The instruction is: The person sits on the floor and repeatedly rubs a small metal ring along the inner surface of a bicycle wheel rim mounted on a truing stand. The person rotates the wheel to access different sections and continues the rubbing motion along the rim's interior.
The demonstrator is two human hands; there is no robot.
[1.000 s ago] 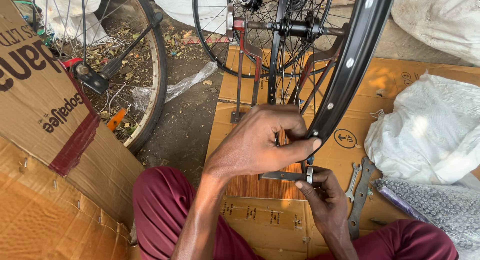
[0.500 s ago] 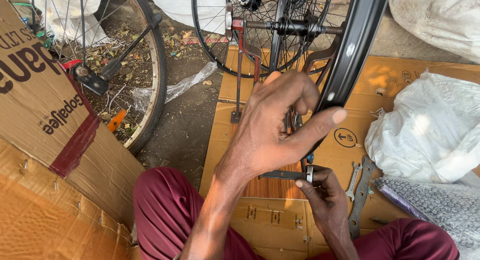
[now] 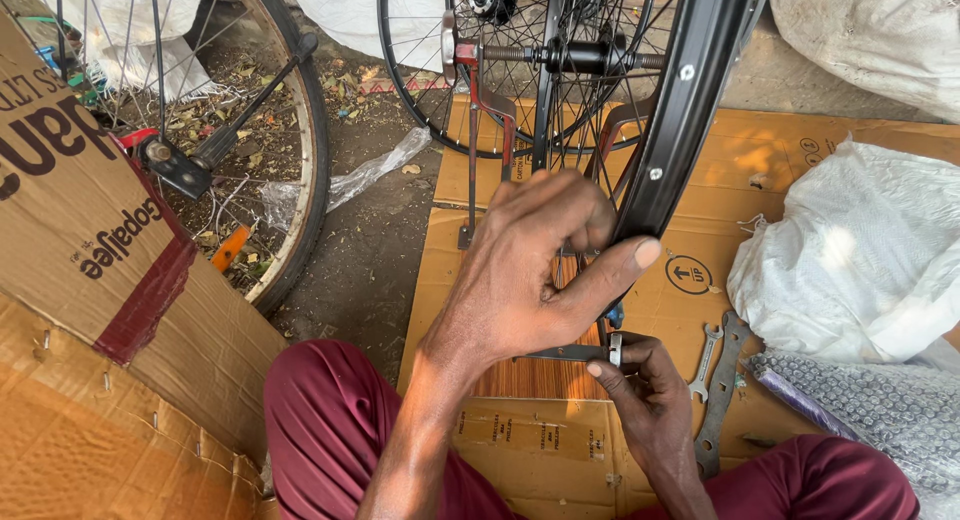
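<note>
Black metal bicycle rim point(image 3: 690, 110) stood upright; left hand point(image 3: 530, 270) pinched its lower edge. Below rim, right hand point(image 3: 640, 400) closed on small silver spoke tool point(image 3: 614, 349). Risk: tool slipping, rounding nipple.

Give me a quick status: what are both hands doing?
Left hand grips black wheel rim, thumb on it. Right hand pinches small metal tool under rim. Wrenches lie beside, clear.
</note>
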